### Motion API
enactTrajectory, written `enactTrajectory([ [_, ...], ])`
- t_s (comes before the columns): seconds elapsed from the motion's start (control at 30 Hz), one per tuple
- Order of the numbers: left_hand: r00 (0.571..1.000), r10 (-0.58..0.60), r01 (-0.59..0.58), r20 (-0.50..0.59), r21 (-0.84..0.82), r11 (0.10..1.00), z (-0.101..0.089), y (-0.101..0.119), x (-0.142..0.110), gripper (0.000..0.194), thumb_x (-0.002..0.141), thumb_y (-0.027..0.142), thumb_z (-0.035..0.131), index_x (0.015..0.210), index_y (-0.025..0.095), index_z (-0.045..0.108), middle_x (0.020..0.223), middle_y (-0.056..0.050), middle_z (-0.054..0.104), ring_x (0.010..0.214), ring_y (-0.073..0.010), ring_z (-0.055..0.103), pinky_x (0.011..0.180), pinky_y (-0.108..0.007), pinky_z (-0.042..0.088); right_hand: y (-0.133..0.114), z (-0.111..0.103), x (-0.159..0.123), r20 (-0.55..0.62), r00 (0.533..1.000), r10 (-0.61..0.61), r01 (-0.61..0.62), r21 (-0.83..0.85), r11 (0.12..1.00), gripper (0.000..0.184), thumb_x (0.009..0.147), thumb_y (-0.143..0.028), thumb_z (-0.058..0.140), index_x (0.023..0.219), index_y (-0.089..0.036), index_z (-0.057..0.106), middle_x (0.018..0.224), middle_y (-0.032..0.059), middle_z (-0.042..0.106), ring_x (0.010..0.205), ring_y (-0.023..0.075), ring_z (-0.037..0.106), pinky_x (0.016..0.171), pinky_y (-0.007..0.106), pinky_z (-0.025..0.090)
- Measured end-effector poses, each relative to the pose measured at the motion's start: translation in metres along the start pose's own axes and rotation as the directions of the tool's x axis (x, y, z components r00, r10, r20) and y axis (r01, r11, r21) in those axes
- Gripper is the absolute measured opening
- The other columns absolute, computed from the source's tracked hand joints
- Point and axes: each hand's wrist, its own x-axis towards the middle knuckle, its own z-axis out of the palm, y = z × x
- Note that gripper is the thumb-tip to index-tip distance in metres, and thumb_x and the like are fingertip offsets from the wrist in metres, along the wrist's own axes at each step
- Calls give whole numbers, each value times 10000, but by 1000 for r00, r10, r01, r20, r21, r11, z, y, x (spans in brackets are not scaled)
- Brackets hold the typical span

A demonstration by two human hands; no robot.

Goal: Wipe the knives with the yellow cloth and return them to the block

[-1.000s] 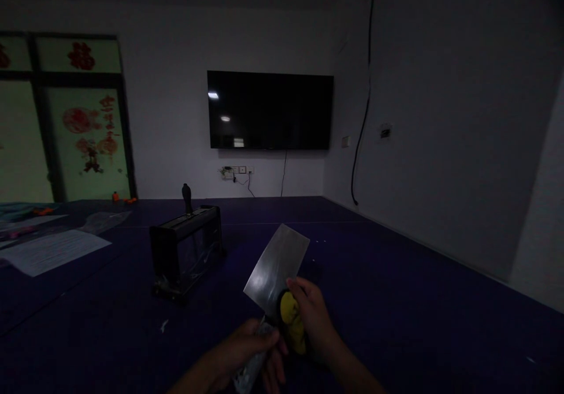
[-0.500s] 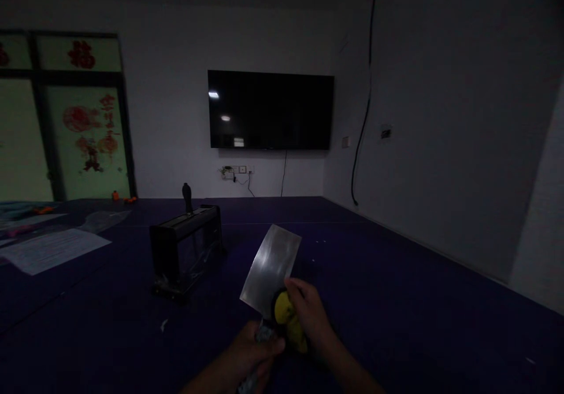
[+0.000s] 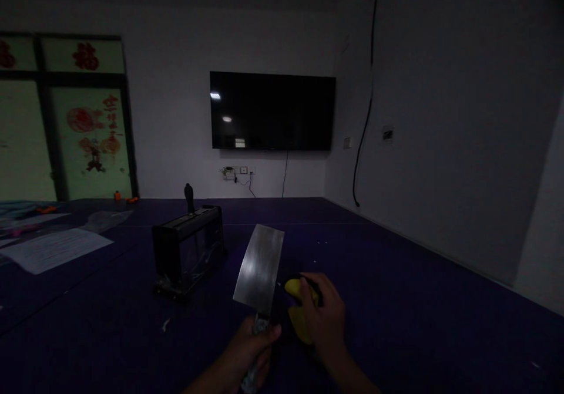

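Note:
A cleaver [image 3: 259, 269] with a broad steel blade points up and away in front of me. My left hand [image 3: 253, 347] is wrapped round its grey patterned handle, thumb lying along it. To the right of the blade, my right hand [image 3: 326, 309] grips a small yellow-and-black object [image 3: 300, 323]; its exact kind is hard to make out in the dim light. The fingers cover part of that object. A gap separates it from the blade.
A black knife block [image 3: 189, 244] with clear sides stands on the purple surface [image 3: 396, 312], one black handle rising from its top. Printed paper [image 3: 57, 250] and plastic wrap [image 3: 106, 221] lie at the left. A television [image 3: 273, 112] hangs on the far wall.
My right hand has moved the yellow-and-black object right, away from the blade it was against. The cleaver has shifted slightly left and turned more upright.

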Motion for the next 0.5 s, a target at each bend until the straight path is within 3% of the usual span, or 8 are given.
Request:
enactTrajectory([
  [0.1,1000,-17,17,22,-17,1000,2,1,-2,526,547,656,657,658,180,464,313,90,374,237,-73,338,298,-166,163,-2,3,-4,-48,980,-194,192,-40,981,177,867,-265,457,871,-203,623,805,56,666,752,186,625,677,315,507],
  [0.17,999,-5,6,54,-3,1000,4,3,-4,521,535,637,674,673,170,489,309,85,387,239,-77,350,300,-163,171,-2,5,-8,-10,944,-329,327,-59,943,183,878,-206,435,905,-212,616,808,50,676,754,179,632,691,319,512],
  [0.3,999,22,-24,44,34,999,7,3,-4,506,526,632,658,514,159,480,291,52,388,240,-76,359,293,-173,217,-1,10,-18,185,790,-584,596,-12,803,257,876,-109,410,1024,-206,596,874,50,701,812,164,645,746,315,512],
  [0.4,999,43,-44,7,103,994,8,2,-1,521,512,627,631,375,171,421,267,24,372,232,-84,366,278,-191,240,-7,12,-23,329,690,-645,657,89,748,238,866,-129,443,1039,-187,595,902,64,703,842,167,642,761,316,512],
  [0.5,997,63,-58,-42,128,990,9,4,0,481,520,599,604,368,175,434,261,15,374,223,-90,365,269,-199,235,-14,11,-23,433,659,-615,610,171,773,228,834,-182,515,1050,-175,589,964,82,693,897,184,630,782,334,511],
])
